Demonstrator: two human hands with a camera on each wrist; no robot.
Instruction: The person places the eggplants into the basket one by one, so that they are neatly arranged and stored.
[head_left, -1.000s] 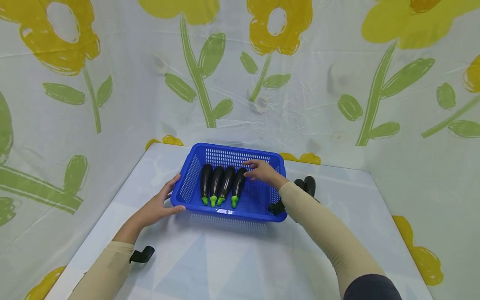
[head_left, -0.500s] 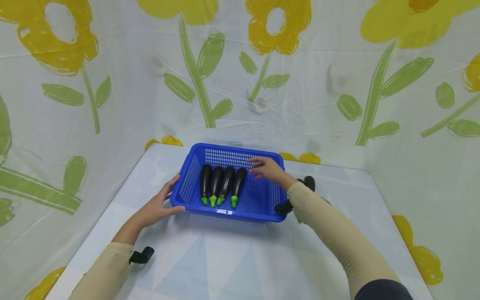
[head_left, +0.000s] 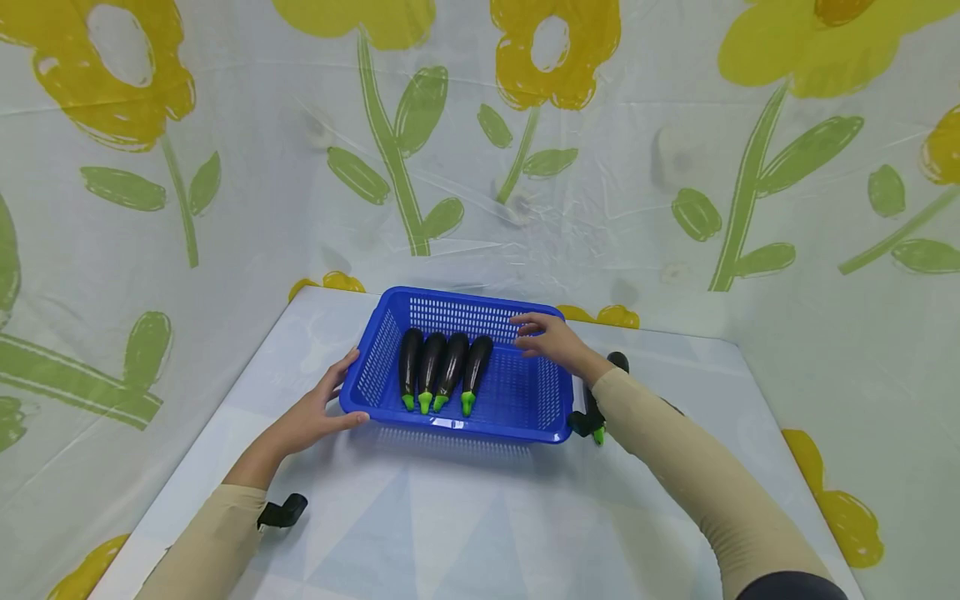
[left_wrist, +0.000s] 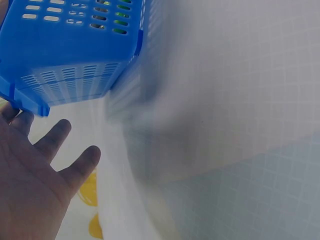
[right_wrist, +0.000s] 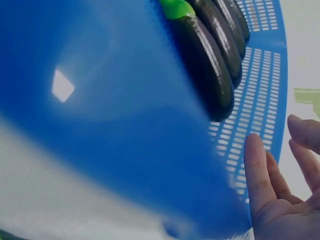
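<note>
Several dark eggplants (head_left: pixel 452 367) with green stem ends lie side by side in the left half of a blue plastic basket (head_left: pixel 450 423). At the basket's left near corner, my left hand (head_left: pixel 318 412) touches the rim with spread fingers and an extended thumb. In the left wrist view, fingertips of the left hand (left_wrist: pixel 37 170) meet the basket's rim. My right hand (head_left: pixel 551 340) hovers over the basket's right side, fingers loosely spread and holding nothing. The right wrist view has the right hand (right_wrist: pixel 280 200) beside the perforated wall, apart from the eggplants (right_wrist: pixel 210 70).
Outside the basket on the right, an eggplant (head_left: pixel 618 361) lies partly hidden behind the right forearm, and a green stem end (head_left: pixel 598 436) shows below. The pale table (head_left: pixel 480 525) is bordered by a flower-print curtain (head_left: pixel 600 233).
My right hand has moved rightward, away from the rightmost eggplant in the basket, its forearm shifting over the eggplants outside. The left hand and basket have stayed in place.
</note>
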